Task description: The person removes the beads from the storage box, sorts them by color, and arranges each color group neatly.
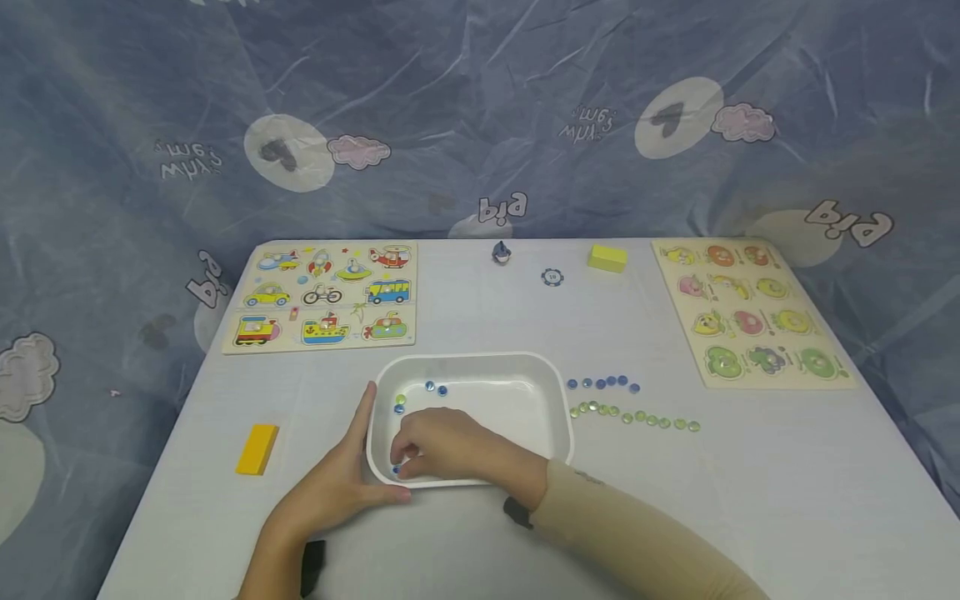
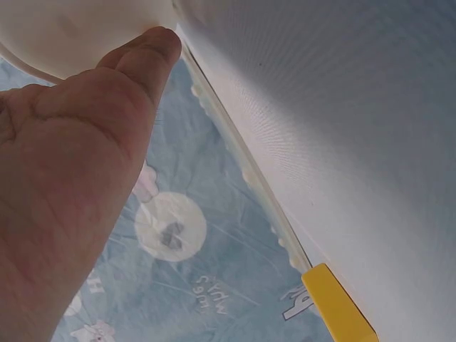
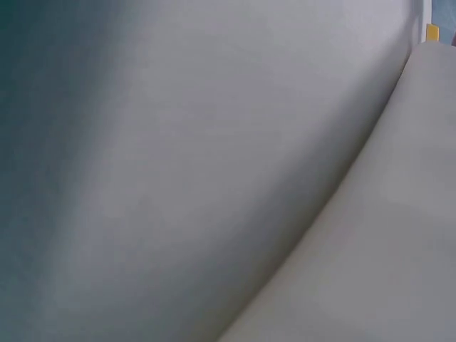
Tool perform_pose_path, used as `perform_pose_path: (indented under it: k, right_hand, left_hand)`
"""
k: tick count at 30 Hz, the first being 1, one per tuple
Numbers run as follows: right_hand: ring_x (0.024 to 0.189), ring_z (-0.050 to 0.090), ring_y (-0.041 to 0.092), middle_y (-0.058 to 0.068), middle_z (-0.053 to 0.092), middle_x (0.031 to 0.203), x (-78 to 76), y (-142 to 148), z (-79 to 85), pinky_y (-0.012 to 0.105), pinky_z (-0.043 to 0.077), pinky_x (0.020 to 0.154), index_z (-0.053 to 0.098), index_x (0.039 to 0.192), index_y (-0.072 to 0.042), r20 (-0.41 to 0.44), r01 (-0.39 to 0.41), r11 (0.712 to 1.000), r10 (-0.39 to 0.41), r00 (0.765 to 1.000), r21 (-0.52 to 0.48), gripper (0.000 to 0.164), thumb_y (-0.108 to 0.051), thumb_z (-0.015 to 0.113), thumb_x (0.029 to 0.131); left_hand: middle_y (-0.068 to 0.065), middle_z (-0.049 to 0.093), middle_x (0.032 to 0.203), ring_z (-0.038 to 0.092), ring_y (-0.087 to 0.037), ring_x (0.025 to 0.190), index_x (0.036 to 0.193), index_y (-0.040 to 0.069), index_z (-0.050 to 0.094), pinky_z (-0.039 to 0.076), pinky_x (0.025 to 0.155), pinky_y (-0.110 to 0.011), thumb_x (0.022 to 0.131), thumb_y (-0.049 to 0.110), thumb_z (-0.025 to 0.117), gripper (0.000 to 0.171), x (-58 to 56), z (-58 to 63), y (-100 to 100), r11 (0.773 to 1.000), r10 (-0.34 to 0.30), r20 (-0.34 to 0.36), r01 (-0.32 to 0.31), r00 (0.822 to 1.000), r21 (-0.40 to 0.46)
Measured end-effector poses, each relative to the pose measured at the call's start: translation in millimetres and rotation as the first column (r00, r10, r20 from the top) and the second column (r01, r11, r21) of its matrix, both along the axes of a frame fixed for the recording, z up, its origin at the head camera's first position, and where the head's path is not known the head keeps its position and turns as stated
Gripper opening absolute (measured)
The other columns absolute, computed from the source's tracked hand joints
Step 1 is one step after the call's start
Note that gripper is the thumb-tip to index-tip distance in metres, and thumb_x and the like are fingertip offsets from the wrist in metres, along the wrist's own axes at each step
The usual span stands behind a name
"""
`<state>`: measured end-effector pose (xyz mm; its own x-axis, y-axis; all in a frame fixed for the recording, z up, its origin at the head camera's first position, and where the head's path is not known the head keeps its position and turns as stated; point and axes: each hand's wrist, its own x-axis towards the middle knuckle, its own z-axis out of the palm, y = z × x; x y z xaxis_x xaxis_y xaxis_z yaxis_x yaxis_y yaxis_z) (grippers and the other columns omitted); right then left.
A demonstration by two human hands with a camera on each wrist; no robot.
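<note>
A white tray (image 1: 510,367) stands at the middle of the table. My left hand (image 1: 333,487) holds its left front corner, the straight fingers along the left wall and the thumb by the front rim. In the left wrist view, part of this hand (image 2: 78,149) touches the tray's outside. Inside the tray, my right hand (image 1: 442,442) bends down at the left front corner, its thumb and fingertips pinching a blue glass bead (image 1: 396,470). Several other beads lie towards the tray's left, among them a green bead (image 1: 401,399) and a blue bead (image 1: 442,391). The right wrist view hides the fingers.
Right of the tray run a row of blue beads (image 1: 601,384) and a row of green beads (image 1: 640,416). Around them are a vehicle puzzle board (image 1: 352,337), a fruit puzzle board (image 1: 735,367), yellow blocks (image 1: 257,450), a small figurine (image 1: 502,253) and a chip (image 1: 552,277).
</note>
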<state>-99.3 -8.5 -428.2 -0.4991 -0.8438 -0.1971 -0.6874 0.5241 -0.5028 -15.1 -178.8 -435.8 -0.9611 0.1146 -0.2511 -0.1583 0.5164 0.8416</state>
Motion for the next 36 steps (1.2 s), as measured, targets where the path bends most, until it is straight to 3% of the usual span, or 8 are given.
perform_pose_path:
  k: [8, 14, 18, 21, 24, 28, 34, 36]
  right_hand:
    - [0.073, 0.051, -0.002, -0.015, 0.058, 0.079, 1.9, 5.4, 3.1, 0.016, 0.045, 0.069, 0.07, 0.091, -0.024, -0.002, 0.067, 0.998, -0.067, 0.998, -0.015, 0.011, -0.033, 0.068, 0.085]
    - [0.077, 0.051, -0.001, -0.018, 0.056, 0.083, 2.9, 36.1, 21.7, 0.015, 0.046, 0.072, 0.068, 0.096, -0.029, -0.027, 0.098, 0.989, -0.101, 0.994, -0.112, 0.013, -0.038, 0.063, 0.088]
    - [0.08, 0.052, -0.001, -0.02, 0.055, 0.085, 0.8, 70.5, 40.9, 0.017, 0.05, 0.075, 0.066, 0.098, -0.032, -0.009, 0.156, 0.964, -0.162, 0.987, -0.216, 0.012, -0.037, 0.064, 0.088]
    - [0.084, 0.053, 0.001, -0.02, 0.056, 0.088, -6.2, 100.4, 54.3, 0.02, 0.052, 0.076, 0.063, 0.1, -0.031, -0.008, 0.237, 0.922, -0.251, 0.968, -0.307, 0.013, -0.033, 0.066, 0.087]
    - [0.084, 0.053, 0.001, -0.018, 0.057, 0.091, -19.0, 132.7, 61.6, 0.021, 0.052, 0.072, 0.063, 0.102, -0.03, -0.055, 0.337, 0.868, -0.381, 0.923, -0.365, 0.016, -0.031, 0.067, 0.087]
    - [0.08, 0.053, 0.004, -0.013, 0.059, 0.092, -40.6, 183.4, 55.5, 0.022, 0.05, 0.068, 0.064, 0.103, -0.024, -0.139, 0.458, 0.805, -0.538, 0.831, -0.377, 0.015, -0.028, 0.066, 0.088]
    - [0.09, 0.056, 0.016, -0.001, 0.061, 0.098, -61.0, 260.6, 32.5, 0.028, 0.048, 0.072, 0.063, 0.11, -0.017, -0.12, 0.67, 0.704, -0.706, 0.698, -0.236, 0.027, -0.037, 0.056, 0.094]
    - [0.092, 0.056, 0.02, 0.004, 0.061, 0.101, -63.0, 277.4, 27.5, 0.029, 0.046, 0.07, 0.062, 0.114, -0.015, -0.097, 0.712, 0.685, -0.728, 0.679, -0.157, 0.034, -0.041, 0.054, 0.094]
  left_hand:
    - [0.011, -0.004, 0.16, 0.008, -0.021, 0.148, 0.148, 0.042, -0.013, 0.015, 0.117, -0.056, 0.057, 0.047, 0.087, 0.136, 0.3, 0.3, -1.1, 1.0, -0.005, -0.002, 0.004, 1.0, -0.008]
    - [0.008, -0.004, 0.16, 0.008, -0.023, 0.148, 0.149, 0.037, -0.012, 0.016, 0.116, -0.057, 0.055, 0.048, 0.088, 0.138, -0.6, 0.0, -0.1, 1.0, 0.006, -0.002, -0.006, 1.0, -0.02]
    - [0.008, -0.004, 0.16, 0.008, -0.023, 0.148, 0.149, 0.038, -0.013, 0.015, 0.116, -0.058, 0.054, 0.048, 0.088, 0.139, -1.7, -0.3, 0.9, 1.0, 0.014, 0.011, -0.014, 1.0, -0.014]
    - [0.009, -0.005, 0.16, 0.006, -0.022, 0.148, 0.148, 0.04, -0.014, 0.013, 0.116, -0.058, 0.053, 0.048, 0.089, 0.14, -2.3, -0.5, 1.0, 1.0, 0.021, 0.022, -0.021, 1.0, -0.017]
    - [0.01, -0.006, 0.16, 0.004, -0.022, 0.148, 0.146, 0.044, -0.015, 0.012, 0.116, -0.058, 0.052, 0.047, 0.089, 0.141, -3.1, -0.9, 0.8, 1.0, 0.021, 0.025, -0.021, 0.999, -0.019]
    - [0.011, -0.007, 0.159, 0.003, -0.021, 0.148, 0.144, 0.047, -0.016, 0.011, 0.117, -0.057, 0.053, 0.046, 0.089, 0.14, -3.1, -2.2, 1.1, 1.0, 0.015, 0.027, -0.015, 1.0, -0.013]
    - [0.011, -0.006, 0.16, 0.005, -0.022, 0.148, 0.146, 0.045, -0.016, 0.012, 0.116, -0.058, 0.052, 0.048, 0.089, 0.141, -2.7, -1.2, 1.1, 0.999, 0.015, 0.031, -0.014, 0.999, -0.033]
    - [0.011, -0.006, 0.16, 0.005, -0.023, 0.148, 0.145, 0.046, -0.016, 0.012, 0.116, -0.059, 0.051, 0.049, 0.089, 0.141, -3.7, -1.3, 0.8, 0.999, 0.017, 0.033, -0.016, 0.999, -0.04]
